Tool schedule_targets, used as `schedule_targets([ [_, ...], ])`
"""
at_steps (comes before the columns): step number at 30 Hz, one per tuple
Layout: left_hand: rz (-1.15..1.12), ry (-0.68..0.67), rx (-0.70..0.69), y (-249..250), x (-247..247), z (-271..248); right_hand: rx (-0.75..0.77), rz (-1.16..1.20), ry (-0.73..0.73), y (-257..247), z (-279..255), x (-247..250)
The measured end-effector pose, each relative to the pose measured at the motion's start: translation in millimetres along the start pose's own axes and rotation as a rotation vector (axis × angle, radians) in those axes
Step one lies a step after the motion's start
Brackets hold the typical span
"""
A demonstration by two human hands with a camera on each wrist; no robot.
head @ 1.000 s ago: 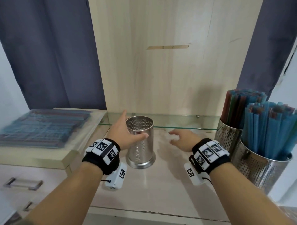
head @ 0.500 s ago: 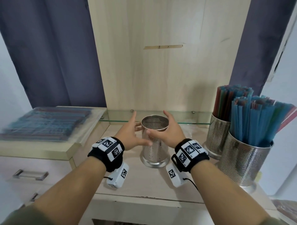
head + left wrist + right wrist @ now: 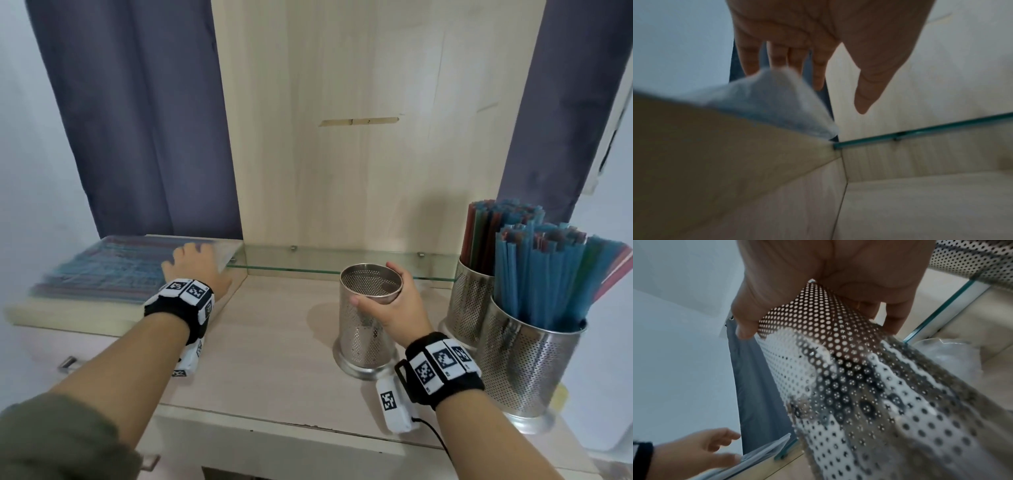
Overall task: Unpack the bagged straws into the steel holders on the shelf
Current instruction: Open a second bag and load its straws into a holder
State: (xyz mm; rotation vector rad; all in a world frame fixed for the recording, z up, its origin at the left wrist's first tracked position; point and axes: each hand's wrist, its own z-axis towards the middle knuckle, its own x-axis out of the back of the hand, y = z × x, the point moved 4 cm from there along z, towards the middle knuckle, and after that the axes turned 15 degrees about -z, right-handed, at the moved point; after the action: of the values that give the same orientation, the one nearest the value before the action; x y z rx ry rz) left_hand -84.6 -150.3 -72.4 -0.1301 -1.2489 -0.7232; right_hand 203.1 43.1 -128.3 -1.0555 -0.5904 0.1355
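The scene is viewed from head height, forward and down, over the shelf (image 3: 260, 359). Each palm is seen close up from a wrist camera facing along the fingers; the glass ledge (image 3: 342, 263) is shared by all views.

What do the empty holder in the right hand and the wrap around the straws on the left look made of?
Empty holder: thin perforated sheet metal, apparently stainless steel; shiny, mirror-like reflections, light passing through its holes. Straw wrap: clear, glossy plastic film, likely a thin bag; straws show through it, and its corner lifts limply near the left hand.
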Motion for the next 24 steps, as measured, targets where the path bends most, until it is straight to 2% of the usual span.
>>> schedule_targets([
  [4, 0.034, -0.035, 0.153, -24.5, -8.7, -0.8, 0.012, 0.011, 0.026, 0.7, -1.2, 3.1],
  [6, 0.059, -0.042, 0.160, -30.3, -12.5, -2.2, 0.018, -0.001, 0.029, 2.7, -1.4, 4.3],
  [8, 0.066, -0.006, 0.101, -29.3, -11.9, -1.9, 0.026, -0.009, 0.032, 4.9, -1.6, 6.1],
  [10, -0.026, 0.045, 0.047, -25.5, -9.2, -0.4, 0.034, -0.006, 0.040, 6.8, -1.8, 7.6],
  [13, -0.318, 0.130, -0.043, -16.0, 0.9, -4.4, 0.036, 0.003, 0.052, 9.4, -1.7, 9.5],
  [18, -0.744, 0.262, -0.307, 21.4, 21.2, -22.1, 0.045, 0.006, 0.069, 8.8, -2.9, 13.9],
  [24, -0.890, 0.450, -0.569, 69.6, 53.4, -39.3, 0.048, 0.005, 0.100, 10.6, -4.8, 16.8],
])
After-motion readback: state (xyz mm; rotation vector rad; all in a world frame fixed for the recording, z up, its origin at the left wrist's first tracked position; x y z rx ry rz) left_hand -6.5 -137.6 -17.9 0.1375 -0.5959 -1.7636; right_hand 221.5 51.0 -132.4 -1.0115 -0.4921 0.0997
